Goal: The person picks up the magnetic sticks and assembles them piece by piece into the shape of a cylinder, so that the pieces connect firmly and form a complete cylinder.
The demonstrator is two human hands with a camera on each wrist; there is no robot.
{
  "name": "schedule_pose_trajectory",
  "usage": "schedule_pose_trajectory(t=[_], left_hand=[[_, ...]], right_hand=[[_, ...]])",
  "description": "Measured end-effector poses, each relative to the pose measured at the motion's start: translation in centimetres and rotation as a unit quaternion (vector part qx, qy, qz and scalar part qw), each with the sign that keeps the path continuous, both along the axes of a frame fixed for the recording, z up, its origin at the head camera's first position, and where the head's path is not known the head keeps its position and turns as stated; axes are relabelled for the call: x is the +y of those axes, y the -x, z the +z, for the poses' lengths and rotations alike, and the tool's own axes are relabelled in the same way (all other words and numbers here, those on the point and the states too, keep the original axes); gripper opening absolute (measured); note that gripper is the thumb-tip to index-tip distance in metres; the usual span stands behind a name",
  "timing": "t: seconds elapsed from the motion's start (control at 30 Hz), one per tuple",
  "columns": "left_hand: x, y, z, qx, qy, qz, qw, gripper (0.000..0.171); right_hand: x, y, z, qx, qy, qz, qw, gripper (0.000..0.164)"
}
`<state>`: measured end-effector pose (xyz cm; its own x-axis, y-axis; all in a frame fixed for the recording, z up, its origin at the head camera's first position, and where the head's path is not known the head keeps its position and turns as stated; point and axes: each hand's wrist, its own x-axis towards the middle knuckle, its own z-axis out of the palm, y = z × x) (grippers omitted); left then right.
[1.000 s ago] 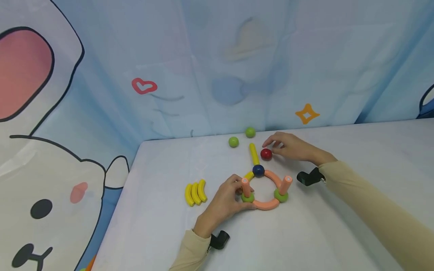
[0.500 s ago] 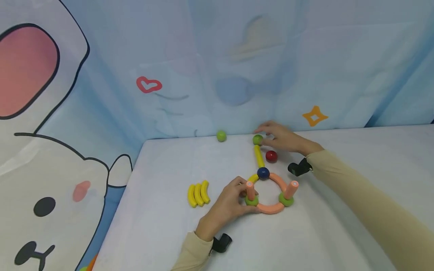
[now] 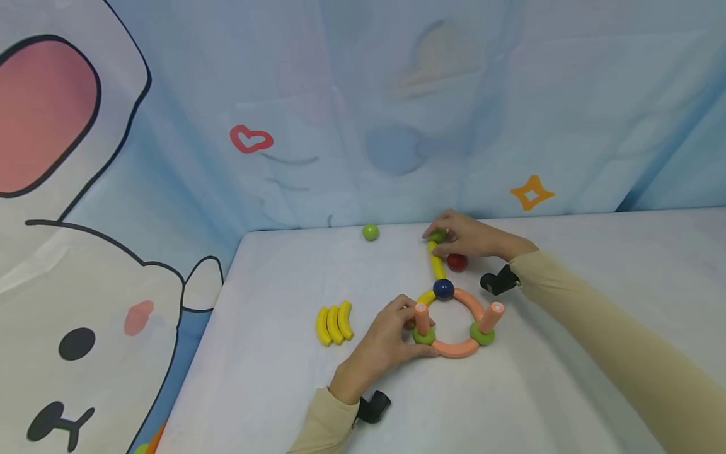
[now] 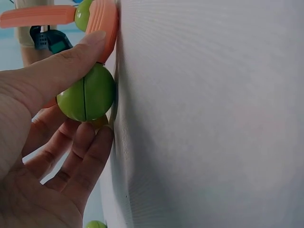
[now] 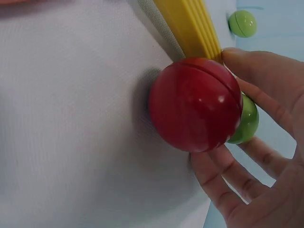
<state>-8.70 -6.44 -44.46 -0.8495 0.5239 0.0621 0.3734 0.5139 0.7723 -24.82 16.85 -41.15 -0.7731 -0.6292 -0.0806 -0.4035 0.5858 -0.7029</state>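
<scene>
A ring of salmon curved sticks point(image 3: 455, 349), a yellow curved stick point(image 3: 426, 297) and balls lies on the white table. My left hand point(image 3: 386, 337) grips its near-left green ball point(image 4: 88, 92), thumb on a salmon stick and fingers around the ball's other side. From the ring's dark blue ball point(image 3: 443, 289), a straight-looking yellow stick point(image 3: 437, 263) runs away from me. At that stick's far end my right hand point(image 3: 473, 236) holds another green ball point(image 5: 248, 121), partly hidden by its fingers. A red ball point(image 5: 194, 104) lies just beneath this hand, beside the stick.
Two short salmon sticks stand up from the ring's near green balls, the right one point(image 3: 491, 317) leaning outward. A loose green ball point(image 3: 370, 232) lies near the back edge. Three yellow curved sticks point(image 3: 334, 323) lie left of my left hand. A printed blue curtain point(image 3: 340, 126) hangs behind.
My right hand has gone from beside the red ball to a green ball, now at the yellow stick's far end. The other green ball has shifted left. My left hand keeps its grip.
</scene>
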Motion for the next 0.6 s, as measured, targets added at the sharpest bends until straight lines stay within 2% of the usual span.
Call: schedule_pose_trajectory(t=[0.13,0.3,0.43,0.6], left_hand=[[-0.08,0.05,0.02,-0.002,-0.001,-0.001,1.0000,0.028],[-0.17,0.01,0.11,-0.007,0.004,0.002,1.0000,0.026],[-0.14,-0.08,0.13,-0.005,0.006,0.005,1.0000,0.026],[-0.12,-0.06,0.13,0.014,0.010,0.000,0.9999,0.028]], right_hand=[[0.07,0.02,-0.12,-0.016,-0.004,-0.013,1.000,0.023],[0.19,0.30,-0.45,-0.001,-0.001,-0.011,1.000,0.016],[0.20,0.37,-0.49,-0.001,-0.005,-0.022,1.000,0.019],[0.50,0.47,-0.17,-0.012,-0.006,-0.057,0.998,0.023]])
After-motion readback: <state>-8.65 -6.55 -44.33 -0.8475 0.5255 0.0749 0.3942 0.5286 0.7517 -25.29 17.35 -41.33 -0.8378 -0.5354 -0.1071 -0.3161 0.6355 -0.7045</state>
